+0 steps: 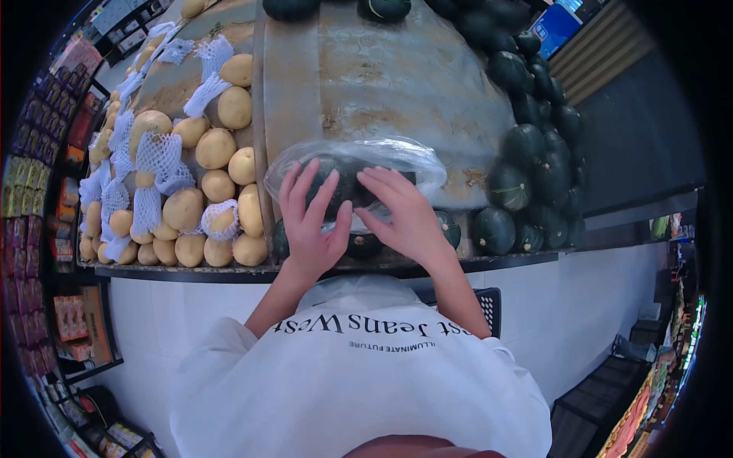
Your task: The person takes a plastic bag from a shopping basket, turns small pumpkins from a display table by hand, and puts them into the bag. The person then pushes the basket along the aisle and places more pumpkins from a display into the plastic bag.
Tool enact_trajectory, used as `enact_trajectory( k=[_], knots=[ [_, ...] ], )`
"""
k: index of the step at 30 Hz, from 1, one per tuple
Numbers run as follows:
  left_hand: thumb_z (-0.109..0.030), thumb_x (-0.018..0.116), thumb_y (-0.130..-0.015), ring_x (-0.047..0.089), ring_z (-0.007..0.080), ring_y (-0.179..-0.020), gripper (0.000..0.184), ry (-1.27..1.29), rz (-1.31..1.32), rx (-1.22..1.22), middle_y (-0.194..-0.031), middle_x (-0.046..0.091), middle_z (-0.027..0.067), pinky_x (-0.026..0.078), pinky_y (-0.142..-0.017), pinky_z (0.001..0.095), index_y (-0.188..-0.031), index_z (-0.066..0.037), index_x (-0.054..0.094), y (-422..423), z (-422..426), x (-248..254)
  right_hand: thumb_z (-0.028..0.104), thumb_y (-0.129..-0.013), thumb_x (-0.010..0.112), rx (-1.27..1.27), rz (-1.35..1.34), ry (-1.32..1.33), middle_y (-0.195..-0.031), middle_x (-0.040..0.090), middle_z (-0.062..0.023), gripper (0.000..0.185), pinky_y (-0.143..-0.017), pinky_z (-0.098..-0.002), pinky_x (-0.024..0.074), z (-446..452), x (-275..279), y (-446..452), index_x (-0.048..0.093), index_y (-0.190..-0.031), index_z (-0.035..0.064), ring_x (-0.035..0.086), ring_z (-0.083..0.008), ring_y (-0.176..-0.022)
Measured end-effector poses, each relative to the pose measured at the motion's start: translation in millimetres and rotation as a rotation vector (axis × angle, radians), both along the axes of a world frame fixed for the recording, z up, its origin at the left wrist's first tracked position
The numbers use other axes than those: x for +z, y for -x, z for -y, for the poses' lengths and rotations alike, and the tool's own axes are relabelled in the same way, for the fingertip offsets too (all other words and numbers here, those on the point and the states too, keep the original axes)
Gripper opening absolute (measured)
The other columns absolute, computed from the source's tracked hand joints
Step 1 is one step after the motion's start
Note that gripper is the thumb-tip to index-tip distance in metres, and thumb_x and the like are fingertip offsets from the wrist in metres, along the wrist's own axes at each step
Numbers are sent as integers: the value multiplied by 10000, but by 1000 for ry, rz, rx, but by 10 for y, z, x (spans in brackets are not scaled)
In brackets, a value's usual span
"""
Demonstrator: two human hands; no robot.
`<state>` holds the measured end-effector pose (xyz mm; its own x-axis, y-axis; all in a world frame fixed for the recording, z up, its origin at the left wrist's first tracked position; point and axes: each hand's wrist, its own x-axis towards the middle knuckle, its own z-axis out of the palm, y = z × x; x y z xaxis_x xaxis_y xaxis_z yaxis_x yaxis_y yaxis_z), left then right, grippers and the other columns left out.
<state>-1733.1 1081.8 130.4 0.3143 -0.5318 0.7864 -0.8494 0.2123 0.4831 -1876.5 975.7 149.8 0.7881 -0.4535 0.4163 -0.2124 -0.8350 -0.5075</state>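
Note:
A clear plastic bag lies at the near edge of the produce stand, with a dark green squash inside it. My left hand rests on the left part of the bag, its fingers spread over the squash. From the right, my right hand reaches across the bag, fingers stretched out and thumb apart. Both hands touch the plastic, and they hide part of the squash. Close below the bag, another dark green squash shows between my wrists.
Dark green squashes are piled along the stand's right side. To the left, yellow melons, some in white foam nets, fill another section behind a low divider. Packaged goods line the far-left shelves. A black crate stands beside me.

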Motion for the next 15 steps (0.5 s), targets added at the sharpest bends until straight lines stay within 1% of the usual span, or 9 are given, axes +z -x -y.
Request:
enact_trajectory(
  k=[1, 2, 4, 5, 7, 9, 13, 14, 15],
  knots=[
    [-75, 639, -774, 394, 412, -1237, 421, 12, 9, -32, -1314, 468, 191, 327, -1020, 470, -1185, -12, 576, 47, 14, -36, 209, -784, 687, -19, 15, 36, -1235, 558, -172, 568, -1016, -371, 390, -19, -26, 63, 490, -1289, 37, 555, -267, -1135],
    [-89, 635, -776, 367, 444, -1255, 418, 32, -42, -97, -1313, 471, 198, 311, -1028, 500, -1181, -5, 576, 105, 3, -62, 201, -803, 674, -62, 137, -174, -1243, 556, -171, 559, -1012, -371, 393, -75, -39, 120, 477, -1300, 37, 562, -261, -1127],
    [-174, 583, -819, 326, 464, -1286, 442, 81, 69, -269, -1349, 436, 217, 266, -1050, 529, -1214, 17, 537, 229, 47, -103, 185, -840, 647, -151, 391, -589, -1260, 551, -168, 542, -1005, -369, 401, -213, -75, 254, 451, -1323, 35, 575, -248, -1111],
    [-199, 550, -840, 305, 470, -1304, 470, 108, 144, -370, -1370, 413, 223, 247, -1059, 539, -1245, 35, 501, 324, 91, -121, 264, -929, 525, -78, 723, -916, -1298, 518, -189, 526, -1001, -369, 402, -285, -169, 253, 371, -1382, 47, 544, -255, -1147],
    [-272, 543, -842, 292, 469, -1311, 536, 80, 197, -662, -1398, 382, 224, 208, -1073, 543, -1291, 13, 479, 623, 279, -121, 414, -974, 329, -68, 964, -1403, -1418, 366, -214, 598, -1073, -457, 295, -336, -190, 328, 227, -1448, 63, 400, -344, -1281],
    [-357, 535, -845, 285, 442, -1323, 595, -233, 302, -884, -1419, 361, 213, 172, -1082, 542, -1327, -16, 460, 890, 440, -65, 482, -966, 243, 215, 1193, -1652, -1492, 208, -219, 639, -1109, -493, 206, -327, -291, 433, 169, -1469, 96, 252, -366, -1362],
    [-424, 507, -868, 267, 393, -1349, 641, -300, 173, -990, -1440, 334, 200, 145, -1095, 533, -1368, -34, 413, 1179, 614, -14, 486, -959, 270, 109, 1499, -1549, -1518, 135, -201, 643, -1130, -515, 135, -222, -24, 955, 165, -1472, 113, 150, -377, -1395],
    [-404, 497, -881, 264, 392, -1351, 628, -314, 130, -999, -1443, 327, 202, 150, -1104, 509, -1377, -31, 398, 1230, 650, -32, 486, -965, 255, 20, 1531, -1413, -1509, 186, -182, 622, -1126, -498, 154, -213, 96, 1123, 176, -1471, 133, 169, -356, -1392],
    [-384, 486, -894, 262, 390, -1353, 615, -327, 87, -1011, -1446, 320, 205, 156, -1112, 486, -1385, -28, 383, 1288, 682, -64, 479, -966, 270, -111, 1536, -1207, -1514, 178, -172, 615, -1131, -493, 149, -207, 206, 1249, 185, -1468, 136, 168, -342, -1395]
  ],
)
